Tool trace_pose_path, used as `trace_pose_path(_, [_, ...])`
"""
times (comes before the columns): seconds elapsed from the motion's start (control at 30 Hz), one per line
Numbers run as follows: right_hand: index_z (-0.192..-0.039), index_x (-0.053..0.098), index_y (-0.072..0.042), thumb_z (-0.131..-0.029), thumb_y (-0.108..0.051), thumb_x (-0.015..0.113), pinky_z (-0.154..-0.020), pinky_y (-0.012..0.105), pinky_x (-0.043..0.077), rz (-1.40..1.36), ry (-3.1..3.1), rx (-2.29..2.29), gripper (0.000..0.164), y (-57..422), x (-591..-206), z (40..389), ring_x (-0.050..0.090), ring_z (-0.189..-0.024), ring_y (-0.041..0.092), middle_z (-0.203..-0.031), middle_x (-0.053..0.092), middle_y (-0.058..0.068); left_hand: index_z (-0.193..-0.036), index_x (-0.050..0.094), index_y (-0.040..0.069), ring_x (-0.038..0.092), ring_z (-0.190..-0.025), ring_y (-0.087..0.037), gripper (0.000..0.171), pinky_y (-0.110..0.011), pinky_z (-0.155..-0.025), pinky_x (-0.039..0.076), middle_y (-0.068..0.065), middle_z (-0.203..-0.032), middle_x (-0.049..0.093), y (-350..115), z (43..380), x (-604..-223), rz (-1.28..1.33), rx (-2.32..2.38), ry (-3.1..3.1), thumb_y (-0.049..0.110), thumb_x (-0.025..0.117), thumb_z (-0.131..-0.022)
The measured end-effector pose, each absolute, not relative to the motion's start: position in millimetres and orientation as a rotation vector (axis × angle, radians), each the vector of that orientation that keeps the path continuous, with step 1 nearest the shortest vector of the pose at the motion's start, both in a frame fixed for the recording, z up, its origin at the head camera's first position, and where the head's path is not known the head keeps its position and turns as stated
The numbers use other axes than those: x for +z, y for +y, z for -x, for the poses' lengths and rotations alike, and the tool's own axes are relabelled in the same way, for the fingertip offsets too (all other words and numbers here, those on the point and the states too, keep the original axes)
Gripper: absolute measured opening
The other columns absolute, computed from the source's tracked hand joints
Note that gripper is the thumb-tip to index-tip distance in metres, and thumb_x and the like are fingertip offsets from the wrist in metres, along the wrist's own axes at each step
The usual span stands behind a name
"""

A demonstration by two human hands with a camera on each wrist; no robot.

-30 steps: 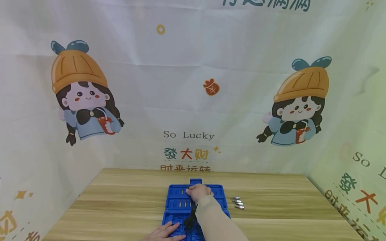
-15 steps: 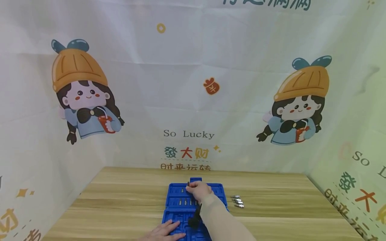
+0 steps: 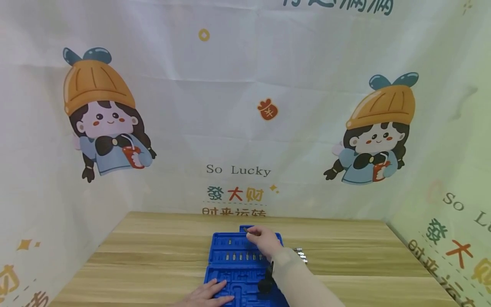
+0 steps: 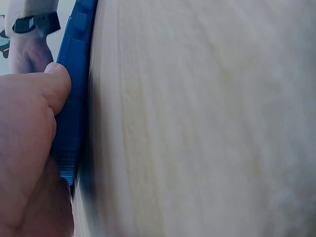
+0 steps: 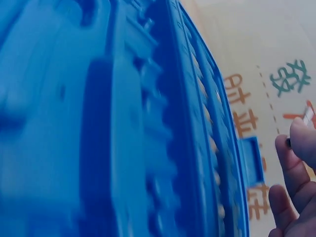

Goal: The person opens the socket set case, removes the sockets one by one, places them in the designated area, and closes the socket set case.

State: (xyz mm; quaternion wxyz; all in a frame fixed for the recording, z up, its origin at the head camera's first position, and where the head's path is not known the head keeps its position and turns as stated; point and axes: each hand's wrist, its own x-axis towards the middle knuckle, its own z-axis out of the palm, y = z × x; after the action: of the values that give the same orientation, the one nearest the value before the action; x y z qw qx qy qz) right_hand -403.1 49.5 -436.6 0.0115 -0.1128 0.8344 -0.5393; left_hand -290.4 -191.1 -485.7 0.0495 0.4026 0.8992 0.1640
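Observation:
A blue plastic tool case lies unfolded on the table. My left hand rests on its near left part with fingers extended; the left wrist view shows the thumb along the case's blue edge. My right hand is over the far right of the case, near the latch tab. Between its thumb and index finger it pinches a small screwdriver bit, whose shiny end shows in the right wrist view. Several bits sit in the lid's lower row, and one bit in the upper row.
Several short silver metal pieces lie on the wooden table right of the case, partly hidden by the right sleeve. A dark round device hangs under the right wrist. A printed cloth stands behind the table.
My right hand has risen a little from the lid's upper row and shifted right with the bit. More of the lower row now shows. My left hand has stayed on the case.

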Motion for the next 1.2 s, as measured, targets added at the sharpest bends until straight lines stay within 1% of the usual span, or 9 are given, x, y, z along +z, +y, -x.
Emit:
trace_pose_path(0.07, [-0.115, 0.065, -0.002, -0.095, -0.016, 0.062, -0.089, 0.048, 0.046, 0.360, 2.558, -1.729, 0.025, 58, -437, 404, 0.059, -0.101, 0.024, -0.107, 0.064, 0.007, -0.145, 0.044, 0.035, 0.037, -0.133, -0.043, 0.053, -0.053, -0.100, 0.039, -0.010, -0.151, 0.039, -191, 290, -486, -1.226, 0.502, 2.749, 0.049, 0.052, -0.095])
trace_pose_path(0.2, [-0.106, 0.067, 0.001, -0.092, -0.013, 0.066, -0.084, 0.044, 0.047, 0.359, 2.579, -1.767, 0.020, 78, -438, 406, 0.058, -0.092, 0.020, -0.098, 0.065, 0.006, -0.145, 0.044, 0.034, 0.037, -0.133, -0.043, 0.053, -0.053, -0.100, 0.039, -0.010, -0.150, 0.040, -191, 291, -486, -1.230, 0.498, 2.748, 0.050, 0.052, -0.095])
trace_pose_path(0.3, [-0.100, 0.067, 0.001, -0.090, -0.012, 0.068, -0.082, 0.043, 0.047, 0.336, 2.619, -1.751, 0.017, 92, -439, 406, 0.057, -0.088, 0.019, -0.094, 0.065, 0.005, -0.145, 0.044, 0.033, 0.037, -0.133, -0.043, 0.053, -0.053, -0.100, 0.039, -0.011, -0.150, 0.040, -192, 292, -486, -1.247, 0.494, 2.738, 0.049, 0.052, -0.095])
trace_pose_path(0.43, [-0.098, 0.067, -0.001, -0.091, -0.015, 0.068, -0.080, 0.041, 0.047, 0.297, 2.661, -1.681, 0.016, 111, -438, 403, 0.057, -0.087, 0.018, -0.094, 0.066, 0.003, -0.146, 0.043, 0.033, 0.037, -0.133, -0.042, 0.053, -0.053, -0.099, 0.040, -0.012, -0.150, 0.039, -194, 293, -487, -1.285, 0.497, 2.723, 0.047, 0.052, -0.096])
trace_pose_path(0.5, [-0.099, 0.068, -0.003, -0.091, -0.016, 0.068, -0.073, 0.038, 0.046, 0.272, 2.663, -1.656, 0.015, 120, -437, 399, 0.055, -0.081, 0.018, -0.094, 0.065, 0.003, -0.146, 0.042, 0.033, 0.037, -0.134, -0.042, 0.054, -0.053, -0.099, 0.040, -0.011, -0.151, 0.039, -194, 294, -487, -1.292, 0.499, 2.720, 0.047, 0.052, -0.096])
trace_pose_path(0.63, [-0.099, 0.068, -0.004, -0.090, -0.014, 0.068, -0.067, 0.034, 0.044, 0.252, 2.692, -1.623, 0.014, 138, -435, 394, 0.053, -0.076, 0.017, -0.095, 0.065, 0.003, -0.146, 0.043, 0.033, 0.037, -0.134, -0.041, 0.054, -0.052, -0.099, 0.040, -0.011, -0.150, 0.039, -193, 293, -487, -1.289, 0.487, 2.732, 0.048, 0.052, -0.095])
trace_pose_path(0.73, [-0.098, 0.069, -0.004, -0.090, -0.012, 0.068, -0.072, 0.036, 0.047, 0.248, 2.743, -1.571, 0.011, 150, -436, 391, 0.057, -0.081, 0.016, -0.093, 0.066, 0.003, -0.145, 0.044, 0.031, 0.038, -0.133, -0.041, 0.054, -0.052, -0.099, 0.040, -0.012, -0.149, 0.040, -192, 294, -487, -1.297, 0.461, 2.748, 0.048, 0.052, -0.095])
trace_pose_path(0.9, [-0.094, 0.069, -0.004, -0.089, -0.011, 0.069, -0.075, 0.038, 0.048, 0.213, 2.794, -1.501, 0.009, 167, -439, 386, 0.059, -0.083, 0.017, -0.088, 0.066, 0.001, -0.146, 0.043, 0.029, 0.037, -0.134, -0.040, 0.054, -0.050, -0.100, 0.040, -0.013, -0.149, 0.040, -192, 295, -486, -1.300, 0.404, 2.739, 0.049, 0.050, -0.096])
trace_pose_path(1.2, [-0.083, 0.070, -0.006, -0.082, -0.007, 0.075, -0.067, 0.031, 0.042, 0.201, 2.882, -1.414, 0.005, 190, -449, 373, 0.054, -0.077, 0.015, -0.083, 0.065, -0.001, -0.148, 0.040, 0.029, 0.035, -0.135, -0.041, 0.056, -0.050, -0.101, 0.039, -0.014, -0.150, 0.037, -192, 296, -484, -1.256, 0.399, 2.701, 0.051, 0.048, -0.097])
